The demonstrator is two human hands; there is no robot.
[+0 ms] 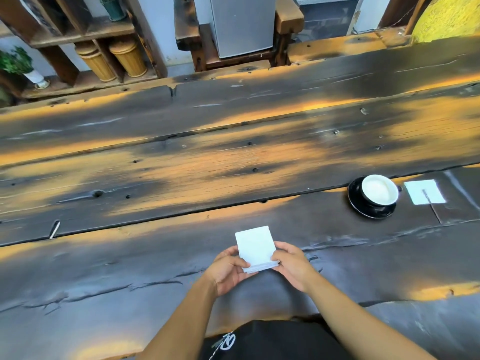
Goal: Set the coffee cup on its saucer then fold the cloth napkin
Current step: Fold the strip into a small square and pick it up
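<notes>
Head view: looking down at a long, dark, weathered wooden table [207, 157] with orange worn patches; two bare forearms reach forward from the bottom of the frame.
Left hand: the left hand [228, 268] grips the near left corner of a folded white napkin [255, 245], thumb on top, fingers curled underneath.
Right hand: the right hand [292, 263] grips the near right side of the same napkin, thumb on top, fingers wrapped under.
Napkin: a small white square, several layers showing at its near edge, held between both hands close to the table's near edge, roughly at its middle; I cannot tell whether its far edge touches the wood.
Coffee cup: a black cup [379, 194] with a white, milky-looking filling, sitting on a black saucer [363, 206], off to the right on the near plank, well apart from the hands.
Second white square: another white square [424, 192] lies flat on the table just beside the saucer, toward the right edge.
Beyond the far edge: wooden shelves hold two ribbed tan canisters [111, 59], a grey metal cabinet [242, 24] stands in a wooden frame, and a green plant in a white pot [18, 63] sits at far left.
Person: dark clothing [272, 341] with a white mark shows at the bottom centre.
</notes>
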